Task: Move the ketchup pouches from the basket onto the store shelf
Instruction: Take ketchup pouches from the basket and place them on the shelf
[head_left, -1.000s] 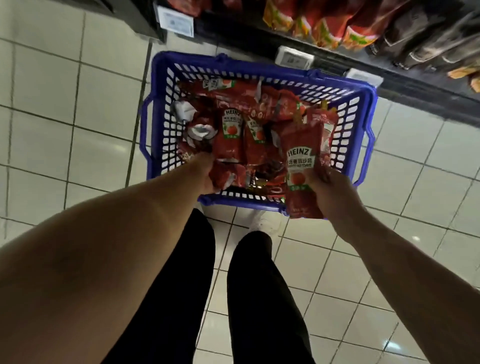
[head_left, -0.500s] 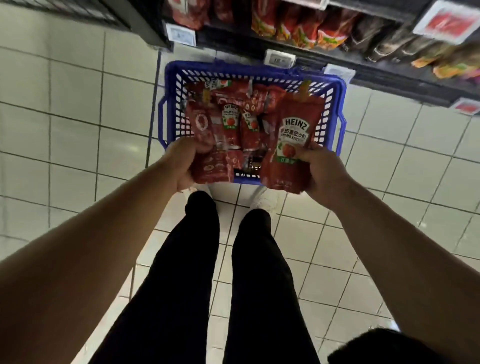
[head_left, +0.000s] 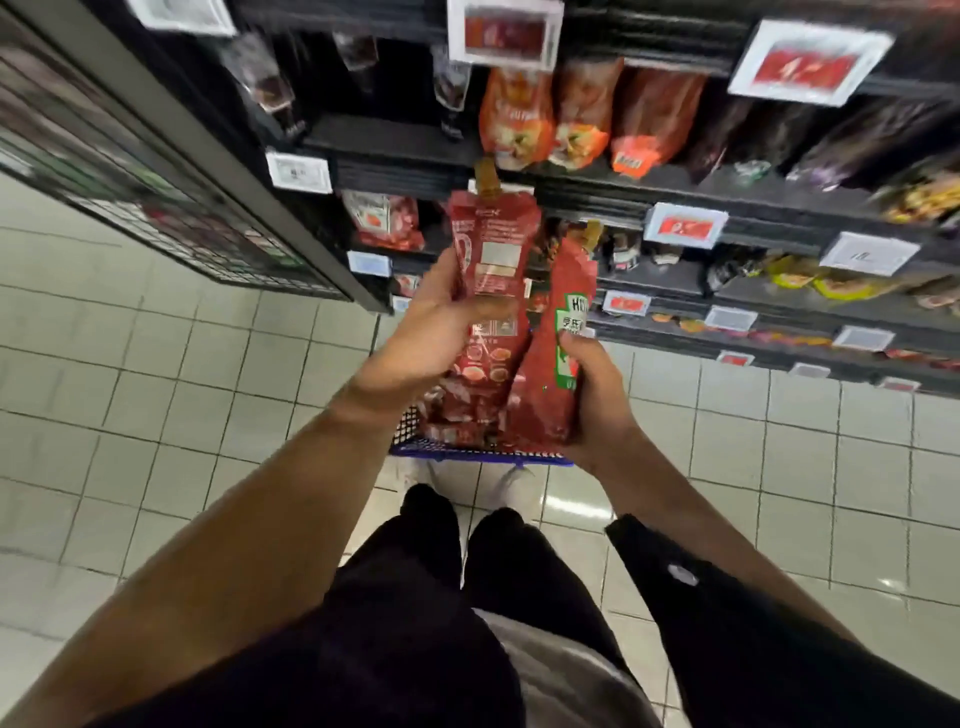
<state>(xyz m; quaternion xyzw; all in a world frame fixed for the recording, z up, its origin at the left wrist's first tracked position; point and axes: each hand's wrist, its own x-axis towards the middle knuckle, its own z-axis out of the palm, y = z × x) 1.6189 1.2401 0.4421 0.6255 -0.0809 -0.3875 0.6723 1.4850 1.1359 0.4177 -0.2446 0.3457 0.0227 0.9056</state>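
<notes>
Head view: task judged partly under way only, with two ketchup pouches lifted clear of the blue basket (head_left: 483, 451) and held up before the store shelf (head_left: 395, 137), none of these two set down yet, further pouches visible in the basket below. Left hand (head_left: 441, 332) clasped round a red pouch (head_left: 491, 270) showing its printed back, tan spout upward; right hand (head_left: 592, 395) gripping a second pouch (head_left: 558, 364) with green label, both pouches glossy, soft, slightly creased, touching each other.

Tiled floor (head_left: 208, 415) bears blue basket (head_left: 483, 453); shelf (head_left: 649, 200) bears pouches (head_left: 550, 114).
</notes>
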